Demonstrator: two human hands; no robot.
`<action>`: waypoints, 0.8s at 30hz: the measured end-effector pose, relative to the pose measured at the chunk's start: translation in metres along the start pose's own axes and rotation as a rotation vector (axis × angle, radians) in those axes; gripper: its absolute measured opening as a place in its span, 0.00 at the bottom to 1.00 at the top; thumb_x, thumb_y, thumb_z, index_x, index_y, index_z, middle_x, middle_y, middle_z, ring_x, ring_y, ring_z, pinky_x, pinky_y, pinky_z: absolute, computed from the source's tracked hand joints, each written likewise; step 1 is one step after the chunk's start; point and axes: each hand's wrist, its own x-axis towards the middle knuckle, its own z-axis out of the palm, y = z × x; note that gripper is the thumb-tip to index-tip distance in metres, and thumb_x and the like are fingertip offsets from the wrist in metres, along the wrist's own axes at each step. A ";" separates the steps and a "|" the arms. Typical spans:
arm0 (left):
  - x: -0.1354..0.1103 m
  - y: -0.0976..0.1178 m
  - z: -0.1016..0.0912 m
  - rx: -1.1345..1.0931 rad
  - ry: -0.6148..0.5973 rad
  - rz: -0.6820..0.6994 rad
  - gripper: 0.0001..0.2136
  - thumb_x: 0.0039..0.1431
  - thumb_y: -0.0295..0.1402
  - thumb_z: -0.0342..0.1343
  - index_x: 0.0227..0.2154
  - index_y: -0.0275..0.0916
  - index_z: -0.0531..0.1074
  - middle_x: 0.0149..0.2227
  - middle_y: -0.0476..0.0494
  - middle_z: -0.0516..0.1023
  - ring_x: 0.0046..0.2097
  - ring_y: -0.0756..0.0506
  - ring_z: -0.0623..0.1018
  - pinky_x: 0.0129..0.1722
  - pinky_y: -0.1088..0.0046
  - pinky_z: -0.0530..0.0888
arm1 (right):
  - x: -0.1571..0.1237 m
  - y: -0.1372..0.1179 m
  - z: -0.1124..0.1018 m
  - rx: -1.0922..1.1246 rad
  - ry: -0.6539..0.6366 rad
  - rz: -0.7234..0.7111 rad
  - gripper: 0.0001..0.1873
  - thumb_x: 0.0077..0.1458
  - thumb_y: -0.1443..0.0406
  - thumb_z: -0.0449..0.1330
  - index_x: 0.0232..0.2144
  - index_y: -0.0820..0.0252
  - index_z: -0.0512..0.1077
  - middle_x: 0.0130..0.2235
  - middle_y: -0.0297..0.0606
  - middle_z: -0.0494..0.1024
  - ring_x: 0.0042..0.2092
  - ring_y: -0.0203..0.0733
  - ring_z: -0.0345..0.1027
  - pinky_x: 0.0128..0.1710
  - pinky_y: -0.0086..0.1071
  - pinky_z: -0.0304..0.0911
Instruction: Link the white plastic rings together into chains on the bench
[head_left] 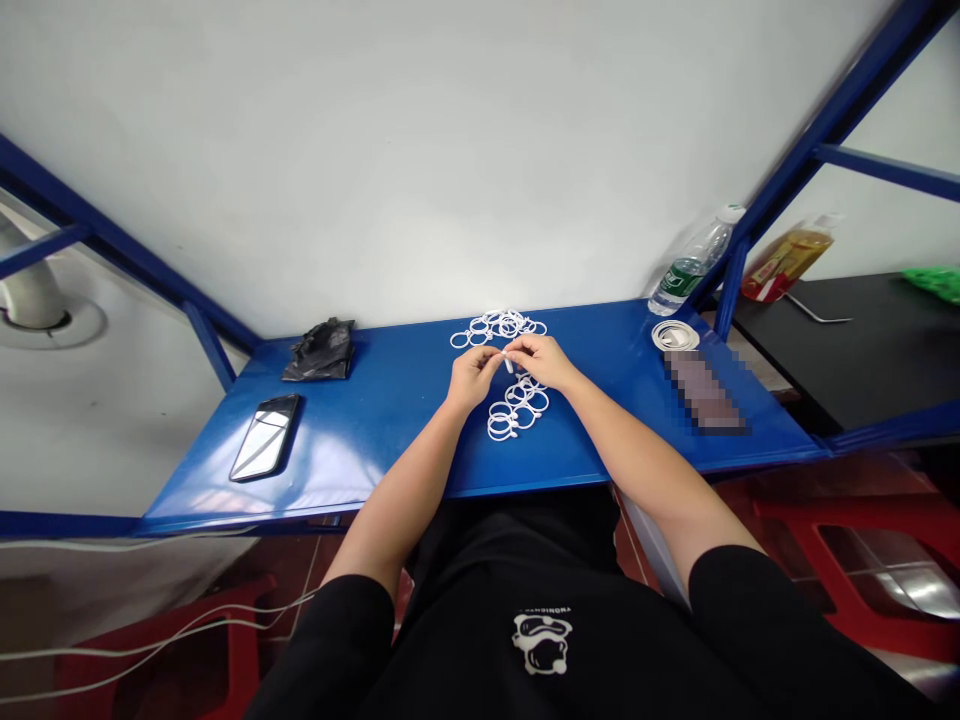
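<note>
My left hand [475, 374] and my right hand [541, 358] meet over the middle of the blue table. Between their pinched fingertips is a small white ring [509, 365], seen nearly edge-on and partly hidden by the fingers. Just beyond my hands lies a pile of white rings [501, 322], overlapping one another. On the near side, below my right hand, another group of white rings [517, 408] is spread on the table; its far end is partly covered by that hand.
The blue table [405, 430] meets a white wall. At left are a black plastic bag [322, 350] and a phone [265, 438]. At right stand a water bottle [688, 268], a coiled white cable [675, 336] and a blurred-out flat object [703, 392]. Blue frame posts rise at both sides.
</note>
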 end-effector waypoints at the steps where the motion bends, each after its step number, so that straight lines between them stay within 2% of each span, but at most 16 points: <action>1: 0.000 0.000 0.000 0.000 -0.005 -0.001 0.18 0.68 0.52 0.59 0.37 0.41 0.81 0.34 0.45 0.83 0.34 0.46 0.81 0.37 0.69 0.77 | 0.000 0.000 0.000 0.000 -0.008 0.004 0.10 0.60 0.57 0.66 0.35 0.55 0.82 0.31 0.35 0.83 0.31 0.40 0.75 0.33 0.33 0.69; 9: 0.000 -0.001 0.002 -0.044 -0.009 -0.039 0.19 0.67 0.52 0.60 0.35 0.41 0.79 0.30 0.47 0.81 0.32 0.47 0.80 0.35 0.70 0.77 | 0.001 -0.003 0.003 0.036 -0.032 0.033 0.09 0.61 0.57 0.65 0.35 0.56 0.80 0.29 0.33 0.81 0.28 0.39 0.75 0.31 0.32 0.68; 14: 0.002 -0.003 -0.001 -0.001 0.040 -0.011 0.18 0.71 0.50 0.56 0.38 0.41 0.81 0.35 0.45 0.84 0.35 0.46 0.81 0.38 0.69 0.78 | 0.002 -0.002 0.003 0.114 0.001 0.087 0.14 0.60 0.53 0.66 0.37 0.57 0.79 0.28 0.32 0.79 0.27 0.38 0.72 0.29 0.31 0.66; 17: 0.005 -0.008 -0.005 0.162 0.056 0.078 0.16 0.73 0.45 0.55 0.38 0.41 0.82 0.40 0.42 0.84 0.42 0.44 0.82 0.48 0.64 0.78 | 0.006 0.004 -0.004 0.161 0.051 0.127 0.16 0.57 0.51 0.67 0.37 0.57 0.79 0.27 0.32 0.77 0.25 0.37 0.67 0.27 0.31 0.63; 20: 0.006 -0.011 -0.007 0.411 -0.008 0.114 0.11 0.71 0.39 0.57 0.42 0.44 0.84 0.49 0.40 0.83 0.54 0.39 0.80 0.60 0.56 0.73 | 0.009 0.009 -0.017 0.152 0.153 0.121 0.14 0.57 0.53 0.65 0.36 0.57 0.79 0.29 0.33 0.77 0.28 0.38 0.67 0.30 0.33 0.64; 22: 0.004 -0.010 -0.004 0.565 -0.095 0.093 0.11 0.70 0.37 0.59 0.49 0.48 0.84 0.58 0.38 0.80 0.62 0.34 0.75 0.64 0.49 0.69 | 0.010 0.010 -0.026 0.019 0.226 0.085 0.10 0.57 0.58 0.64 0.34 0.58 0.79 0.34 0.36 0.79 0.32 0.39 0.69 0.36 0.34 0.66; 24: 0.001 -0.008 0.000 0.675 -0.192 0.081 0.15 0.70 0.37 0.59 0.56 0.52 0.81 0.66 0.38 0.74 0.69 0.30 0.68 0.67 0.42 0.64 | 0.010 0.011 -0.035 -0.210 0.237 0.076 0.06 0.55 0.63 0.64 0.30 0.58 0.78 0.39 0.39 0.80 0.35 0.40 0.70 0.40 0.35 0.65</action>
